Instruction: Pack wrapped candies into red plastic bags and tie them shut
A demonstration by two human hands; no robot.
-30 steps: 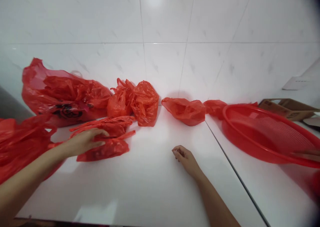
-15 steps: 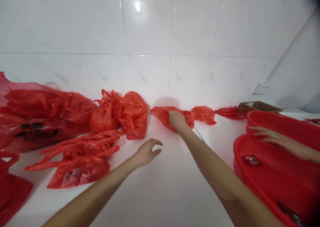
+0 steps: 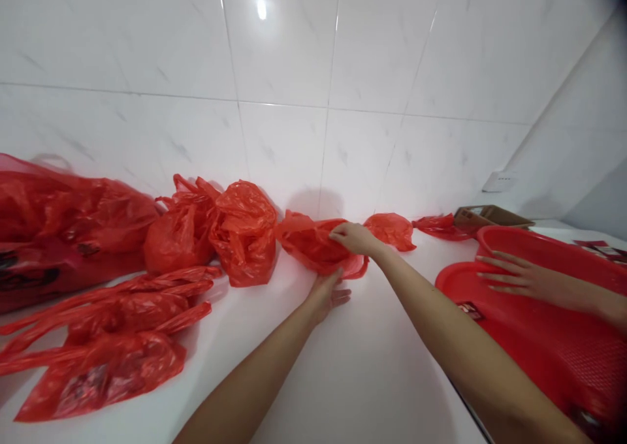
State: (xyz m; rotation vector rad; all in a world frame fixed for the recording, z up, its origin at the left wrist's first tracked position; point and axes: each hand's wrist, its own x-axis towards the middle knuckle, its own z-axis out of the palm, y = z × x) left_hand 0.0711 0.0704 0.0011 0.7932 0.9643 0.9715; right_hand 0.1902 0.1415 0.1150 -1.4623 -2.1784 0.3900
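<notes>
My right hand (image 3: 353, 237) grips the top of a small red plastic bag (image 3: 313, 247) that lies on the white counter (image 3: 343, 379) near the tiled wall. My left hand (image 3: 329, 295) reaches in just below the same bag, fingers stretched out and apart, its tips at the bag's lower edge. Two knotted red bags (image 3: 215, 232) sit to the left of it, and a smaller red bag (image 3: 392, 230) lies just right of my right hand.
A big red bag (image 3: 63, 228) and flat red bags (image 3: 108, 339) fill the left side. Red plastic baskets (image 3: 548, 339) stand at the right, with another person's hand (image 3: 519, 275) resting on them. A cardboard box (image 3: 490, 217) sits by the back wall.
My left hand left the flat bags and moved right, up under the small bag. My right hand reached forward, gripped that bag and lifted its top. Another person's hand came onto the baskets.
</notes>
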